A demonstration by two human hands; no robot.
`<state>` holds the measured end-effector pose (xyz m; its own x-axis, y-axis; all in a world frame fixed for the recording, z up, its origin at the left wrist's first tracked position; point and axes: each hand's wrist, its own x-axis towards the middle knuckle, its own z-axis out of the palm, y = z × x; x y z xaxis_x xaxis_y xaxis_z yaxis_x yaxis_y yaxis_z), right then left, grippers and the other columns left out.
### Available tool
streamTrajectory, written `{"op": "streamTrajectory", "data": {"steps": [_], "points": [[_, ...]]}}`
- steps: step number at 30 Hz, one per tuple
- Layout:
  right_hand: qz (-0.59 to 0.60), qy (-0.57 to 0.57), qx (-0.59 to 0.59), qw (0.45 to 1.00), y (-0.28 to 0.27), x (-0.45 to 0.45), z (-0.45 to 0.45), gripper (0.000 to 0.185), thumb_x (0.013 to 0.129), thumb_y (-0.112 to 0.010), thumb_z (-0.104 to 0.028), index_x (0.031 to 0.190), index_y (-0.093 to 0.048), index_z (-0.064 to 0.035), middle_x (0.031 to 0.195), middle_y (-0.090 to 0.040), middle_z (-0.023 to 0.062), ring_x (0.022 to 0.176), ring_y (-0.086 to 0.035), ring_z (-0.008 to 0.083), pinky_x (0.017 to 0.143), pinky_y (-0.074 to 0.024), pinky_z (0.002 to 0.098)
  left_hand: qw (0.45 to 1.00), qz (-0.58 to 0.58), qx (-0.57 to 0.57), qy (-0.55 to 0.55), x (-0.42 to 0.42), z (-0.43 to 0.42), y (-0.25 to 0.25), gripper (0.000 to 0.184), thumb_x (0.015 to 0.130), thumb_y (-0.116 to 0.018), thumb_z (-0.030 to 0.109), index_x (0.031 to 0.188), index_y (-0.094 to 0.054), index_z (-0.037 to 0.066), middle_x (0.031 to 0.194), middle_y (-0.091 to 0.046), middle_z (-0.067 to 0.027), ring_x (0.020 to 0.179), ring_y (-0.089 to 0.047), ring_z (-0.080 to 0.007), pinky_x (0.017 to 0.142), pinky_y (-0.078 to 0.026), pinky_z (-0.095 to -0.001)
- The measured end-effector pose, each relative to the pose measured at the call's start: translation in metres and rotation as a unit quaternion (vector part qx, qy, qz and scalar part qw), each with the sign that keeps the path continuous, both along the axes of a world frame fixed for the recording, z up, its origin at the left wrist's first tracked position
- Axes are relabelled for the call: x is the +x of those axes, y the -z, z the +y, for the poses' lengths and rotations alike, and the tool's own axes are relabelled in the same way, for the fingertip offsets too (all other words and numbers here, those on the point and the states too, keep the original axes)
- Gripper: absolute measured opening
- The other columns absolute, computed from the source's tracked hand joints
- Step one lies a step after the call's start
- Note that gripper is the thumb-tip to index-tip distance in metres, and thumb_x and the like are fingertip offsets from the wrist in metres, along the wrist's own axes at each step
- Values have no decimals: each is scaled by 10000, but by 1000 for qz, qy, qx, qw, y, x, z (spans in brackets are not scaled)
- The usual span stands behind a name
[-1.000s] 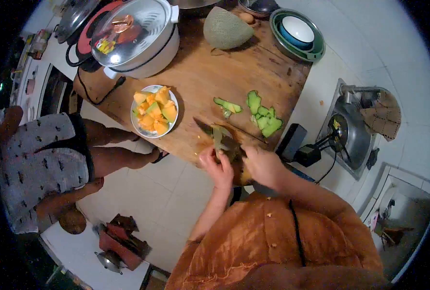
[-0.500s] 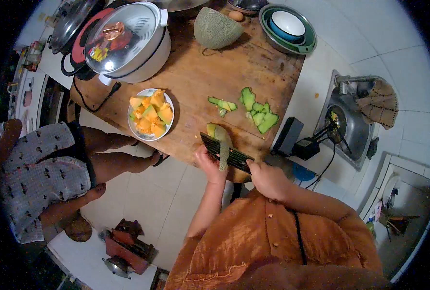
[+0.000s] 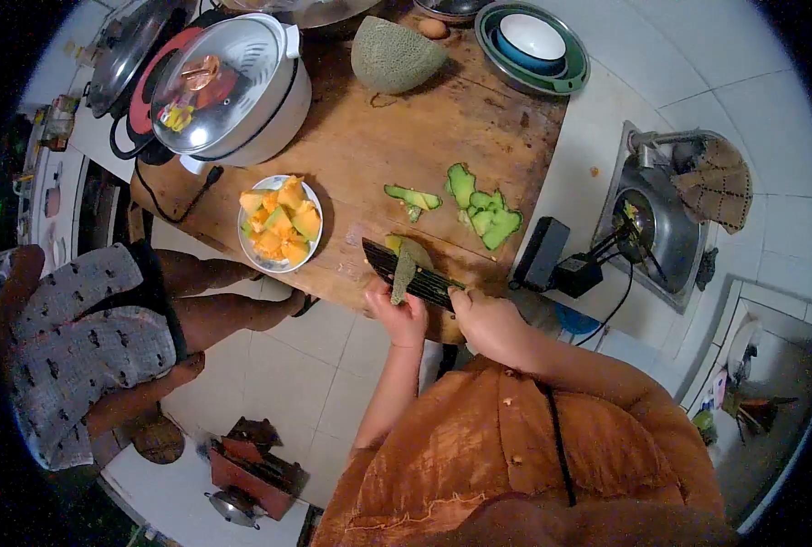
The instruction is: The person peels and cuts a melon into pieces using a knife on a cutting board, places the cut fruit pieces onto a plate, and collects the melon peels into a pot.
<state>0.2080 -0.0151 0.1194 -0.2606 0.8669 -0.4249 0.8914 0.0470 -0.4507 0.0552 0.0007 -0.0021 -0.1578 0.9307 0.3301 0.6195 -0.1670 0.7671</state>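
My right hand (image 3: 483, 321) is wrapped round the handle end of a dark, ridged knife (image 3: 433, 289) at the table's front edge. A strip of netted melon rind (image 3: 404, 276) lies across the blade. Behind the blade a melon piece (image 3: 415, 252) shows in part. My left hand (image 3: 397, 314) is closed beside the rind strip and the melon piece; the blade hides part of its grip. Green peelings (image 3: 492, 219) lie on the board beyond. To the left stands a bowl (image 3: 319, 239) of orange melon chunks (image 3: 281, 221).
A half melon (image 3: 397, 56), an egg (image 3: 432, 28) and nested bowls (image 3: 574, 77) stand at the back. A lidded white pot (image 3: 283, 114) is at the left. Another person (image 3: 96, 328) is at far left; a sink (image 3: 688, 273) is at right.
The knife has turned from mostly hidden to broadside, with the rind strip across it. Since half a second ago both hands and the knife have shifted slightly left in view, along with the scene.
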Motion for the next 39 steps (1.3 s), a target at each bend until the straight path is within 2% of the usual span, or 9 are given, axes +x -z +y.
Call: {"op": "streamTrajectory", "data": {"steps": [4, 7, 10, 13, 22, 28, 34, 38, 39], "points": [[13, 25, 30, 999, -8, 3, -11, 179, 798, -480, -108, 926, -480, 17, 765, -598, 213, 646, -631, 348, 503, -510, 448, 1000, -5, 8, 10, -1, 3, -6, 361, 701, -545, 100, 1031, -440, -1, 987, -442, -195, 907, -422, -352, 812, -371, -434], [-16, 8, 13, 1000, -1, 1, -6, 155, 791, -491, -110, 888, -479, 9, 753, -595, 221, 698, -637, 329, 505, -511, 443, 1000, -7, 16, 14, 2, 6, -15, 327, 703, -515, 35, 1014, -422, 2, 954, -426, -177, 898, -414, -336, 822, -353, -424], [-16, -6, -19, 1000, 9, -1, 6, 378, 753, -497, -37, 1118, -449, 48, 817, -570, 193, 637, -613, 357, 524, -499, 419, 999, -20, 23, 11, 5, 7, -13, 289, 739, -502, 9, 1015, -416, 9, 948, -424, -163, 901, -412, -316, 824, -346, -409], [12, 7, -27, 1000, -5, 3, 6, 370, 760, -485, -33, 1118, -445, 52, 813, -572, 198, 631, -612, 361, 517, -495, 427, 1000, -12, 15, 25, 4, 7, -10, 258, 781, -512, 31, 1021, -422, 13, 962, -432, -158, 909, -415, -301, 817, -353, -396], [9, 3, -12, 1000, 8, 11, 24, 116, 753, -502, -41, 840, -437, 1, 634, -586, 180, 587, -609, 343, 496, -486, 435, 999, -35, 21, 24, 4, 8, -10, 284, 811, -551, 113, 1058, -463, 5, 961, -437, -163, 903, -430, -302, 818, -366, -393], [23, -23, -32, 999, 7, 24, 37, 122, 753, -507, -42, 847, -446, 6, 635, -590, 186, 566, -607, 350, 495, -484, 434, 999, 2, 21, 33, -1, 6, -5, 299, 797, -556, 114, 1066, -476, 11, 960, -437, -153, 917, -424, -304, 836, -357, -403], [30, -3, -2, 1000, 75, 24, 51, 158, 770, -512, -124, 862, -480, 0, 707, -615, 210, 651, -630, 374, 537, -502, 473, 999, 28, 1, 24, 4, 10, -19, 265, 836, -523, 138, 1065, -469, 17, 975, -464, -152, 934, -439, -293, 843, -360, -397], [159, 79, -8, 984, 90, 38, 59, 204, 761, -560, -189, 844, -507, -10, 647, -576, 179, 571, -587, 356, 512, -485, 440, 1000, 4, 7, 8, 6, 7, -13, 261, 833, -519, 129, 1060, -468, 10, 976, -467, -155, 943, -443, -302, 853, -358, -398], [149, 62, -19, 987, 72, 36, 54, 211, 808, -524, -183, 904, -486, 1, 731, -580, 226, 670, -583, 392, 575, -478, 459, 1000, 6, -5, 16, 6, 8, -15, 264, 833, -515, 126, 1063, -466, 7, 981, -465, -158, 946, -441, -304, 854, -359, -397]]}}
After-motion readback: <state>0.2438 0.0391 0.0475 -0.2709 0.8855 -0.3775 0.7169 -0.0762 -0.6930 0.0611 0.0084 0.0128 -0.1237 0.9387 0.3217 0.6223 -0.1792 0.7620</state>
